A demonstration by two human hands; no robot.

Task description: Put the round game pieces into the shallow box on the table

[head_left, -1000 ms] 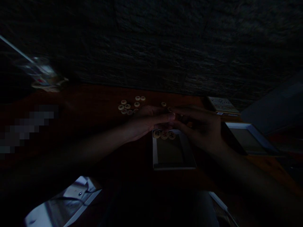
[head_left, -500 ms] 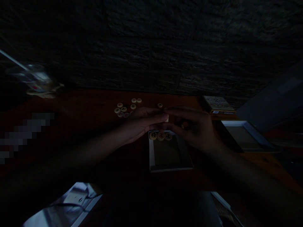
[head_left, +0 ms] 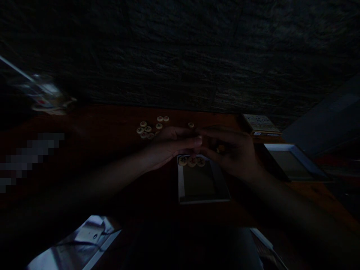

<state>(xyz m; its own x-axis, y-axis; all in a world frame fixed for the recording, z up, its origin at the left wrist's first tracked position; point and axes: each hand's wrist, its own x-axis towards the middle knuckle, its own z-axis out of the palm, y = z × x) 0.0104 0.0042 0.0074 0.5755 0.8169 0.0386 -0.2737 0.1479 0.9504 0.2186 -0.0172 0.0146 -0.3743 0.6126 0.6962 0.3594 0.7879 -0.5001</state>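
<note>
My left hand [head_left: 168, 148] and my right hand [head_left: 237, 152] meet fingertip to fingertip over the far edge of a shallow box tray [head_left: 181, 187]. Pinched where they join is a pale round Chinese chess piece [head_left: 200, 137], mostly covered by the left thumb and the right fingers. Three chess pieces lie in a row along the tray's far side: a black-marked one [head_left: 182, 161], a red-marked one [head_left: 192, 161] and another black-marked one [head_left: 200, 162]. An orange-brown piece [head_left: 221, 148] shows by my right palm; I cannot tell whether it is held or lies behind.
Several loose chess pieces [head_left: 144, 129] lie beyond my left hand, and a single piece [head_left: 191, 124] sits near the wall [head_left: 180, 75]. At the right are a printed box [head_left: 260, 123] and a second open tray [head_left: 295, 150]. A clear cup [head_left: 46, 95] with a straw stands far left.
The pale piece between my hands is now more hidden, with the left thumb pushed slightly over it. The tray and its three pieces look the same; the view has shifted a little.
</note>
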